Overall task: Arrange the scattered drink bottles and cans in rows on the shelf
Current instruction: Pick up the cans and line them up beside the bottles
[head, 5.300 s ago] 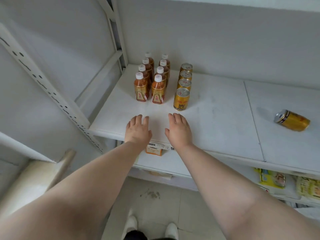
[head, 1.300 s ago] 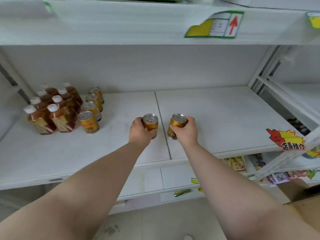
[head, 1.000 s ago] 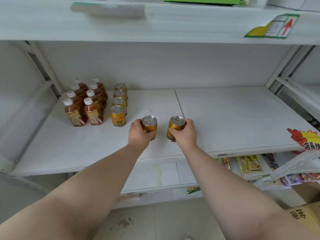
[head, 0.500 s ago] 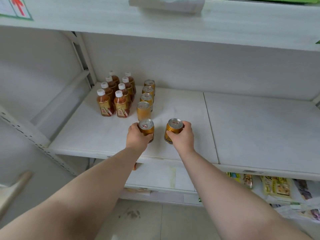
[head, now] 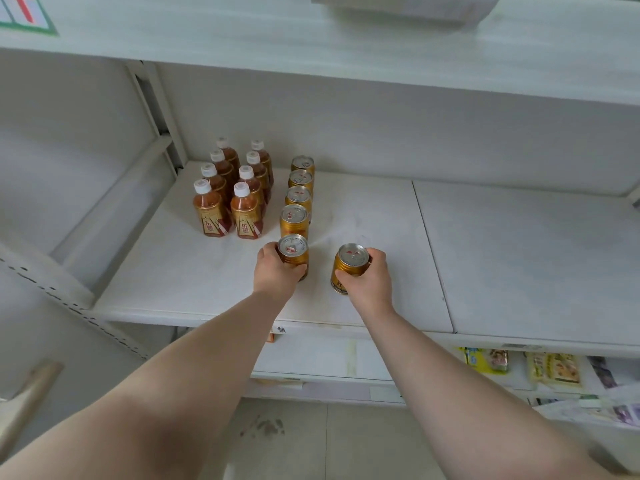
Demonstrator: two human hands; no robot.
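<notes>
with the left hand [head: 277, 271] closed around a can [head: 293, 252] just before the can row [head: 298, 192] near the shelf [head: 180, 292] front edge, and the right hand [head: 369, 278] gripping another can [head: 348, 268], seemingly tilted, a nudge risked toppling the row.

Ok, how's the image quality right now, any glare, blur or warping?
Head view: soft, even light with faint shadows; small glints on the can tops, such as the one in the left hand. The bottles and the can in the right hand read sharp. Wide-angle bending curves the shelf edges and stretches the forearms.
</notes>
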